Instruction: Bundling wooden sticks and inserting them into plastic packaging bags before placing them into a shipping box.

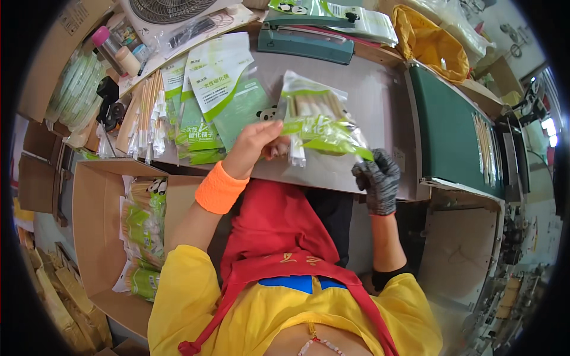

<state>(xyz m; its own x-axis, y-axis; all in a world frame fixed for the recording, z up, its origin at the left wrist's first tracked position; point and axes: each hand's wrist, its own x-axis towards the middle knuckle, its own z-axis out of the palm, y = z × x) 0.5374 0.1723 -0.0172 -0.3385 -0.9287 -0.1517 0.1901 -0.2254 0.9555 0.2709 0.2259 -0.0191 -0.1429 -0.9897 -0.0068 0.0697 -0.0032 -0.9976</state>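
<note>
Over the metal worktop, a clear plastic bag of chopsticks [317,107] with a green printed band lies tilted between my hands. My left hand [255,142], bare with an orange wristband, pinches the bag's left side. A grey knitted glove covers my right hand [379,178], whose fingers are closed on the bag's lower right corner. Just beyond my left hand lie flat printed bags [217,74] in white and green, overlapping in a pile. Left of them are loose chopsticks [145,118] in bundles with white wrapped ends.
A blue-green bag sealer [306,44] stands at the worktop's far edge. At lower left, a cardboard box [95,219] holds several filled chopstick packs [142,228]. A green surface [445,124] borders the right side, with chopsticks [487,148] along it. A fan [172,9] sits far left.
</note>
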